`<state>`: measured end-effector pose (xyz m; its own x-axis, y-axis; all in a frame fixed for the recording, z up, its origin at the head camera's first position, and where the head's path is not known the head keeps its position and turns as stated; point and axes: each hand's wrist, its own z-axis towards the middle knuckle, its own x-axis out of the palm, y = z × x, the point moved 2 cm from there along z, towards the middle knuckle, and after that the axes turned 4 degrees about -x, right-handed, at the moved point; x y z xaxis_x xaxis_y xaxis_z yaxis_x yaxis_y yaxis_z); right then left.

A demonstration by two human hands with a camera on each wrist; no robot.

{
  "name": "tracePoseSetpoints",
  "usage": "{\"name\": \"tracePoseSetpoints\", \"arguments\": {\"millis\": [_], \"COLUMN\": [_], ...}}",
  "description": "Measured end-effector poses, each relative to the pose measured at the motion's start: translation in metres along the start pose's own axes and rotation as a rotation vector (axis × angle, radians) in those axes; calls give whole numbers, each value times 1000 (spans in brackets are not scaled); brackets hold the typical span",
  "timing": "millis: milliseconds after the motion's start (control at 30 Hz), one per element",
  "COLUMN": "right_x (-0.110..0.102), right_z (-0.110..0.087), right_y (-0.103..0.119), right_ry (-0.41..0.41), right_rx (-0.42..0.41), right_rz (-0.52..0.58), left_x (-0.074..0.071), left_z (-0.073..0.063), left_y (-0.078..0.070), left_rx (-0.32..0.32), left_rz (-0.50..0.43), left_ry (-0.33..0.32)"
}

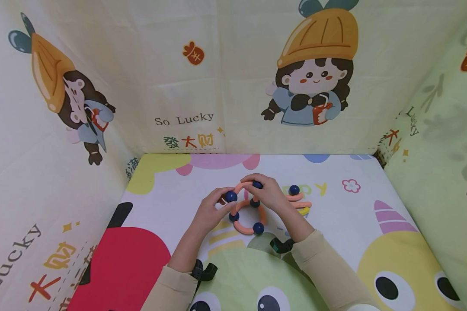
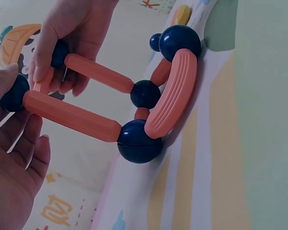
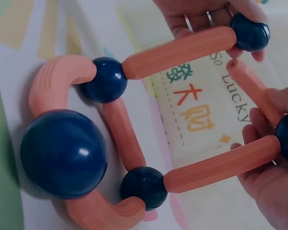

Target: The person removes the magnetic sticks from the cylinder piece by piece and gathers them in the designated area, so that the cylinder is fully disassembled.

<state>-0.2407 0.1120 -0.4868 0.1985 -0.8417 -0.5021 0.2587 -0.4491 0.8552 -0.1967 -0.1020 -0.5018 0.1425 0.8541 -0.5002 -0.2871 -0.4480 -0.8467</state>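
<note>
A toy frame of salmon rods and dark blue balls stands on the mat, seen in all three views. Its base has two curved rods (image 2: 175, 98) that meet at a large ball (image 3: 65, 153). Two straight rods (image 2: 72, 116) rise from the base. My left hand (image 1: 214, 208) pinches the ball (image 1: 231, 196) on top of the left rod. With my right hand (image 1: 270, 193) I grip the ball (image 2: 60, 52) topping the other rod. A short rod (image 3: 257, 91) extends from that ball, its far end a small gap from the left ball in the right wrist view.
Right of the frame lie loose pieces: a blue ball (image 1: 294, 190), salmon rods (image 1: 301, 204) and a yellow rod (image 1: 304, 211). A printed cartoon mat (image 1: 334, 216) covers the table. Patterned cloth (image 1: 241, 99) hangs behind and at both sides. Black wrist mounts (image 1: 204, 272) sit at both sleeves.
</note>
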Motion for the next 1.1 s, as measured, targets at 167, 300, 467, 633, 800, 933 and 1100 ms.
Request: {"name": "tracePoseSetpoints", "arguments": {"millis": [167,300,467,633,800,933,1100], "right_x": [0,-1,-1,-1,-2,-6,-15], "right_z": [1,1,0,1,1,-2,-11], "right_y": [1,3,5,4,2,1,-15], "right_ry": [-16,-22,-22,-13,20,15,-3], "right_rx": [-6,1,11,14,6,-47,-72], "right_rz": [1,12,41,49,79,121,152], "left_x": [0,0,-1,-1,0,1,1], "left_z": [0,0,0,0,0,1,1], "left_y": [2,2,0,1,2,4,4], "left_rx": [-19,-23,-11,-5,-39,-84,-109], "left_rz": [-26,-17,-2,3,-20,-49,-44], "left_ry": [0,-4,-12,-16,-3,17,26]}}
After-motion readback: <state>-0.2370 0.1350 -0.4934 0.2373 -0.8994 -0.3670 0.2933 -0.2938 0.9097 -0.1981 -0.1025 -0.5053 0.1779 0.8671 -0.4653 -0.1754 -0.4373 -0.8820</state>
